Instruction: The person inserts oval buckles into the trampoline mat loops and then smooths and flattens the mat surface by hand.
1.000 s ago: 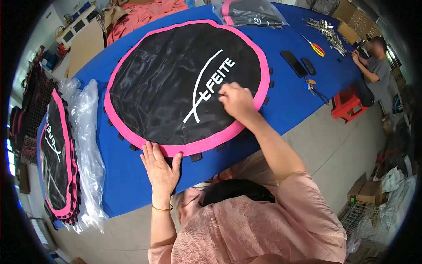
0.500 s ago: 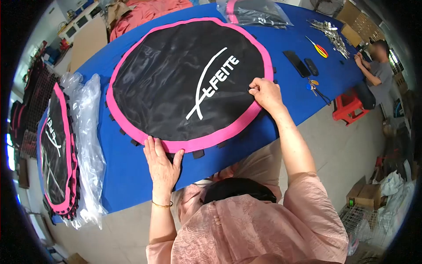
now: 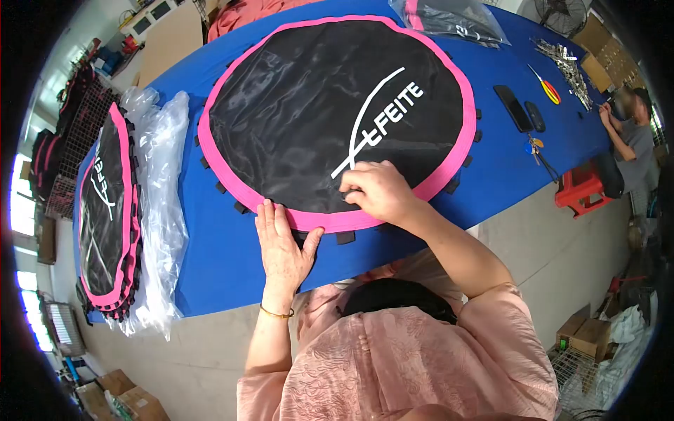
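A round black trampoline mat (image 3: 302,119) with a pink border, dark tabs round its rim and white lettering lies flat on the blue table. My left hand (image 3: 284,249) rests on the near pink border, fingers stretched out and thumb apart. Over the near part of the black mesh, just below the lettering, is my right hand (image 3: 379,191). Its fingers are curled together at the mat's surface. Something small and dark shows at the fingertips, too little to name.
More pink-edged mats (image 3: 109,217) lie at the left beside clear plastic bags (image 3: 161,210). A bagged mat (image 3: 456,22) is at the back. To the right are a phone (image 3: 513,107), keys (image 3: 535,145), yellow-red-handled tool (image 3: 550,92), metal parts (image 3: 567,70), red stool (image 3: 585,188) and a person (image 3: 635,137).
My right hand has moved from the mat's right edge left and nearer, to below the lettering, still curled. My left hand stays on the near border. The camera view has shifted slightly.
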The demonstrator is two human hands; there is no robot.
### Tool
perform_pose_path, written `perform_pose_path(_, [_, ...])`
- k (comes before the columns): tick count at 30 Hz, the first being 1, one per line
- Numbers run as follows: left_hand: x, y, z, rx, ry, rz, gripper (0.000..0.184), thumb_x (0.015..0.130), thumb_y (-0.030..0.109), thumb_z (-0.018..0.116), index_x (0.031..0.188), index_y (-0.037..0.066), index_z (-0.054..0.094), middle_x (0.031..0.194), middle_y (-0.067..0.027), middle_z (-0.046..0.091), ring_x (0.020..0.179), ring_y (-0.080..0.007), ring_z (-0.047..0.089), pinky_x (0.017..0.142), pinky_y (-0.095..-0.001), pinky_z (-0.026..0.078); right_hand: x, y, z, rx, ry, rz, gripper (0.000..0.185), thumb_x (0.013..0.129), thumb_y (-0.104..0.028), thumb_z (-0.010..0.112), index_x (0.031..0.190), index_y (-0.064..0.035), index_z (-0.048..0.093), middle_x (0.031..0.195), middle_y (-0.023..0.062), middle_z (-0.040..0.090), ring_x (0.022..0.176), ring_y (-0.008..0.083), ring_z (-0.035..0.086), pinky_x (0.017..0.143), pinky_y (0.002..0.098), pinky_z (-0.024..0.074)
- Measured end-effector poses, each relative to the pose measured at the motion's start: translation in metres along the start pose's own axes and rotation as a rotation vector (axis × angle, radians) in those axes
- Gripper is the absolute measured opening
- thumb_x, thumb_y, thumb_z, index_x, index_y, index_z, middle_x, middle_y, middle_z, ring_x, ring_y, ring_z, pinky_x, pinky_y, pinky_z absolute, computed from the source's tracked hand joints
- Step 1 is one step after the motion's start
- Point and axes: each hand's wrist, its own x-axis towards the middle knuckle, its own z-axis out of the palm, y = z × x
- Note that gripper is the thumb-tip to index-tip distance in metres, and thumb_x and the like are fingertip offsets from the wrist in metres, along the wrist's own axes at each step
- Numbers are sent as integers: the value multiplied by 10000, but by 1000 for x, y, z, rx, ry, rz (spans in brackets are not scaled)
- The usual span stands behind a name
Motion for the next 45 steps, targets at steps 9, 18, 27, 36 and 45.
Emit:
perform_pose_path(9, [0,2,-1,-2,21,1,928,889,508,797,1449,-155,468,1573,-367,402,1516,-517,329,1260,-579,270,54,-17,33,-41,14,18,151,855,-171,790,958,-88,718,923,77,710,869,290,723,793,437,556])
perform_pose_path(18, [1,3,-2,-3,-1,-15,934,894,529,784,1442,-160,472,1567,-386,394,1515,-524,329,1257,-592,267,42,-34,31,19,-111,-38,126,849,-157,777,938,-90,720,915,104,715,844,326,727,768,445,564])
perform_pose_path(27, [1,2,-1,4,2,-9,943,894,541,779,1438,-165,472,1558,-390,404,1516,-523,330,1254,-595,272,57,-37,42,-84,-58,-36,149,848,-175,788,963,-117,713,926,75,714,907,306,717,840,453,510])
perform_pose_path(36, [1,3,-2,-23,18,-25,933,900,536,774,1437,-166,474,1557,-396,401,1516,-527,328,1256,-596,268,49,-4,16,-75,-9,-19,160,822,-160,811,922,-93,707,854,82,698,784,278,724,714,409,564])
perform_pose_path(45, [0,2,0,-4,15,7,942,899,540,773,1437,-170,469,1552,-402,400,1512,-531,330,1255,-597,267,65,-13,40,-79,10,-37,176,822,-160,819,949,-109,709,906,73,710,778,271,730,704,398,571])
